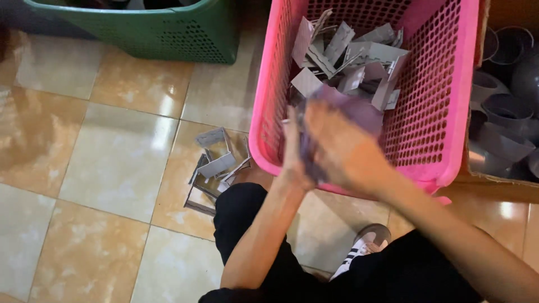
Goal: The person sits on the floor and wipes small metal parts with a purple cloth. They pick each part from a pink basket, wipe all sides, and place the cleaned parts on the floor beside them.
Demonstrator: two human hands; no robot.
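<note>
Hands pressed together: my left hand [293,151] and right hand [342,148] clasp a blurred grey-purple plastic piece [359,112] over the pink perforated plastic basket [438,112].

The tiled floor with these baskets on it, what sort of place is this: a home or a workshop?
Probably a small workshop. A pink basket holds grey plastic parts, more lie on the tiled floor, and grey pipe fittings fill a box at right.

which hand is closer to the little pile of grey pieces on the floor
Left. The left hand is at the pink basket's near-left rim, just right of the floor pile. The right hand is farther right, over the basket, with a blurred grey part between both hands.
</note>
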